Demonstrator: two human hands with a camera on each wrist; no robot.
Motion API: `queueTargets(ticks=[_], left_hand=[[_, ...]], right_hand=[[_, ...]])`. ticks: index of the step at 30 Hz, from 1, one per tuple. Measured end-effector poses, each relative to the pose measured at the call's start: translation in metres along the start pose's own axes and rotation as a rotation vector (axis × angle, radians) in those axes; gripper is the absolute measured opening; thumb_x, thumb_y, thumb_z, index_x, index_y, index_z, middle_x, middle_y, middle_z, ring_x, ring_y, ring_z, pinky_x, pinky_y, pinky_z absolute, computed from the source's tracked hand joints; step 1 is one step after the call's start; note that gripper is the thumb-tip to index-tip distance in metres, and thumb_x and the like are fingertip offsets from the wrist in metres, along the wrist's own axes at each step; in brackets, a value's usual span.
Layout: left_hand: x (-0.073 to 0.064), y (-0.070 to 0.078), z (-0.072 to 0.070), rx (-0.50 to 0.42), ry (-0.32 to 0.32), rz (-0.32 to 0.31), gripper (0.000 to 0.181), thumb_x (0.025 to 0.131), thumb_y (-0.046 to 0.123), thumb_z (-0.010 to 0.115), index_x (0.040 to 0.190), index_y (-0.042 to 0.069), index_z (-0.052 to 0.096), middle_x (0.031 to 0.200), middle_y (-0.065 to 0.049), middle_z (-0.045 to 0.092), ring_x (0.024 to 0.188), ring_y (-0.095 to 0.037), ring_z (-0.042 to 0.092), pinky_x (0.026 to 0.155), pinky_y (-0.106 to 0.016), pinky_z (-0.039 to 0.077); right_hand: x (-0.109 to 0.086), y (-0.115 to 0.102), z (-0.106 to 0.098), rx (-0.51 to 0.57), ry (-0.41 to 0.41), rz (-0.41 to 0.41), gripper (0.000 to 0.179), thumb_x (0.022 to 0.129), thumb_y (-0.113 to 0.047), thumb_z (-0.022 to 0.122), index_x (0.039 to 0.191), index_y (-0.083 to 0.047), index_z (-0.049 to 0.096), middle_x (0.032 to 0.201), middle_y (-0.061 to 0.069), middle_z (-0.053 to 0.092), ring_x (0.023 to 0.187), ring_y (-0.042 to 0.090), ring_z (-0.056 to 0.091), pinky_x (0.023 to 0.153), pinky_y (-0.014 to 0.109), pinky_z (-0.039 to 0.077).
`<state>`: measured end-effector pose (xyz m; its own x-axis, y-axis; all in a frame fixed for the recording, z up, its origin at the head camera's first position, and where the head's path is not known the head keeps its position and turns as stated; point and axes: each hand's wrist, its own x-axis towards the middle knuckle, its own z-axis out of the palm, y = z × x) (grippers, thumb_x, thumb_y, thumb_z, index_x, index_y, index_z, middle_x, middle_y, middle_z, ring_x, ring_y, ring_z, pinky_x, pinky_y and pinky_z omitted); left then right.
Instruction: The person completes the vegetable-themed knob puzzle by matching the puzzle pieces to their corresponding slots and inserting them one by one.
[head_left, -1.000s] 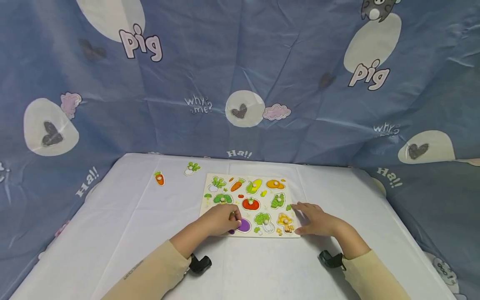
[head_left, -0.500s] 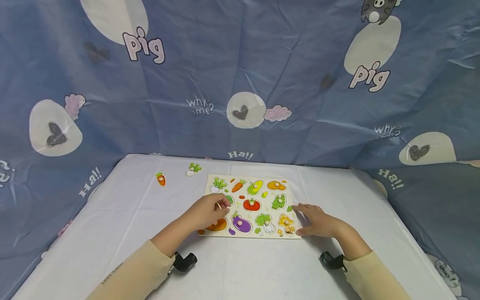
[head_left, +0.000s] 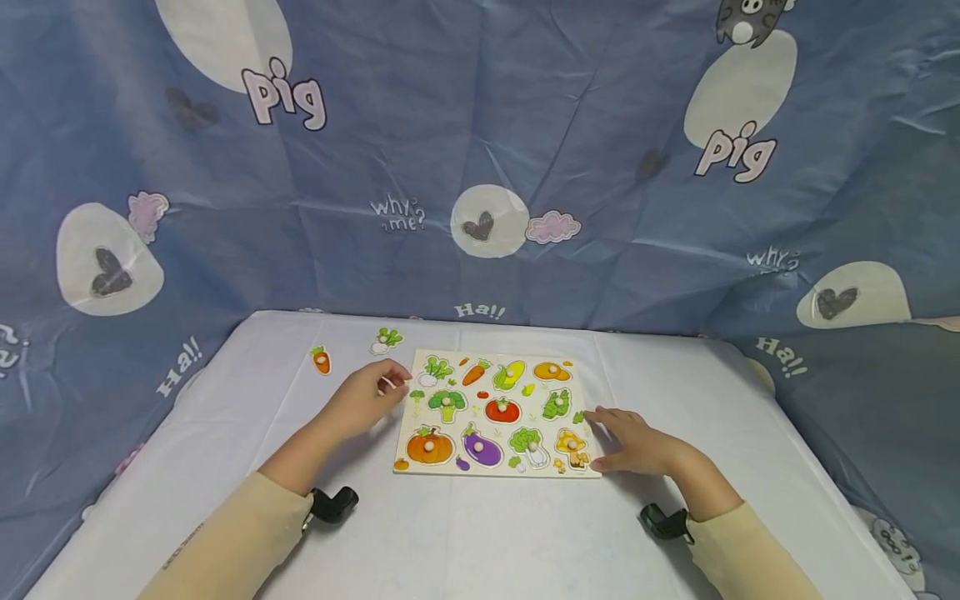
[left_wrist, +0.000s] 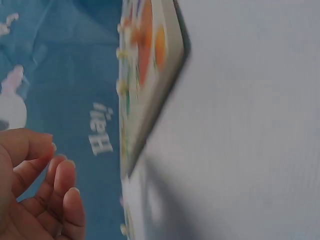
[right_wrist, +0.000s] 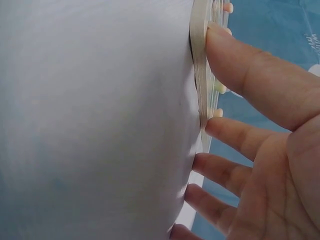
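A wooden vegetable puzzle board (head_left: 495,429) lies flat on the white table. Knobbed pieces sit in it, including a pumpkin (head_left: 420,451), an eggplant (head_left: 487,453), a broccoli (head_left: 454,401) and a tomato (head_left: 510,415). My left hand (head_left: 362,402) hovers off the board's left edge, fingers loosely bent. In the left wrist view that hand (left_wrist: 42,187) holds nothing. Along the board's right edge, my right hand (head_left: 636,442) has its fingers spread; thumb and index finger touch the edge in the right wrist view. Behind the left hand lie a loose carrot piece (head_left: 322,363) and a radish piece (head_left: 384,347).
A white cloth (head_left: 510,542) covers the table under the board. Behind it hangs a blue printed curtain (head_left: 375,267), which also runs down both sides. Each wrist carries a small black camera, such as the left one (head_left: 334,505).
My left hand has let go at the eggplant piece, now seated in the board, and has moved left and back past the board's edge. The right hand has stayed in place.
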<state>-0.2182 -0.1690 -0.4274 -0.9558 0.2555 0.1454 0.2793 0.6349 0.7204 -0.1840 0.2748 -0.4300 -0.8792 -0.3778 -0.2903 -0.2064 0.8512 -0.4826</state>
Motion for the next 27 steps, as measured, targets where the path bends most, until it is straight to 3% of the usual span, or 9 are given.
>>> queueTargets(ticks=[10, 17, 27], left_hand=[[0.031, -0.032, -0.019, 0.031, 0.129, -0.107, 0.029, 0.098, 0.014, 0.061, 0.123, -0.001, 0.060, 0.109, -0.015, 0.062, 0.095, -0.029, 0.060, 0.079, -0.040, 0.048], [0.055, -0.040, -0.021, 0.024, 0.131, -0.178, 0.034, 0.099, 0.019, 0.060, 0.129, 0.001, 0.057, 0.119, -0.017, 0.059, 0.102, -0.032, 0.059, 0.081, -0.042, 0.048], [0.079, -0.046, -0.013, 0.005, 0.183, -0.225, 0.038, 0.098, 0.015, 0.059, 0.132, -0.002, 0.056, 0.126, -0.023, 0.055, 0.110, -0.036, 0.057, 0.091, -0.048, 0.047]], right_hand=[[0.000, 0.001, 0.001, -0.005, -0.001, 0.008, 0.091, 0.081, -0.043, 0.082, 0.154, -0.009, 0.038, 0.159, 0.025, 0.026, 0.145, 0.049, 0.018, 0.109, 0.071, 0.021], [0.001, 0.002, 0.001, -0.008, 0.001, 0.011, 0.092, 0.080, -0.044, 0.081, 0.154, -0.010, 0.038, 0.159, 0.025, 0.026, 0.145, 0.049, 0.018, 0.109, 0.071, 0.021], [0.002, 0.001, 0.000, -0.018, -0.005, 0.025, 0.091, 0.080, -0.044, 0.081, 0.154, -0.011, 0.039, 0.159, 0.024, 0.027, 0.145, 0.048, 0.018, 0.109, 0.070, 0.021]])
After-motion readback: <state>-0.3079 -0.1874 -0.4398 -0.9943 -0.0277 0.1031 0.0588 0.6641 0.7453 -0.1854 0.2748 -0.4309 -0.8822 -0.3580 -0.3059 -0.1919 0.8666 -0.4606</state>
